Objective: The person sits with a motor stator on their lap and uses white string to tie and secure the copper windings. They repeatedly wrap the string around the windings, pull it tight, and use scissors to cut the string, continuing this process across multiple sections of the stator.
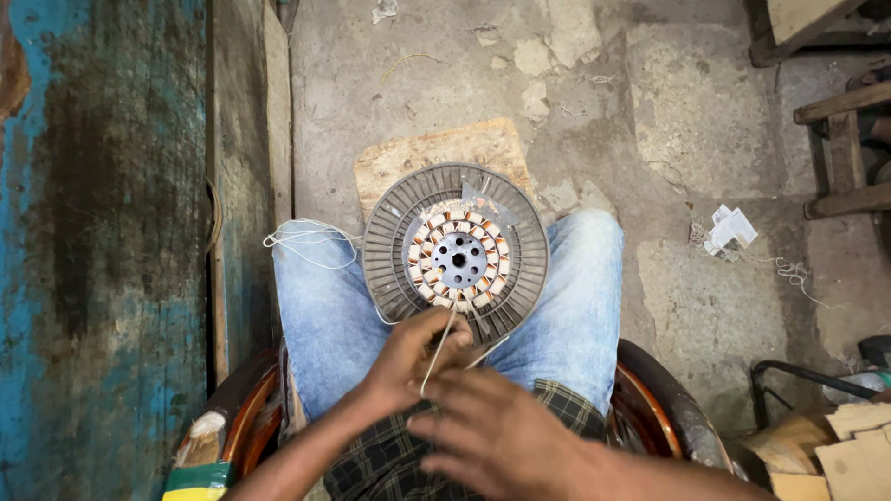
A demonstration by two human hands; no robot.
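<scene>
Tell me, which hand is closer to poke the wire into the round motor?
Probably the left hand. It pinches the wire right at the motor rim. The right hand sits lower, further from it.

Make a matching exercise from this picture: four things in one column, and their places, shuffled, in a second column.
Things:
1. round grey motor stator with copper coils
2. worn wooden board
3. crumpled white paper
4. loose white string

Places:
A. on the concrete floor, off to the right of the person's knee
B. draped over the jeans on the left thigh
C. resting on the person's lap, just beyond both hands
D. flat on the floor, partly hidden behind the stator

Pairs: 1-C, 2-D, 3-A, 4-B
</scene>
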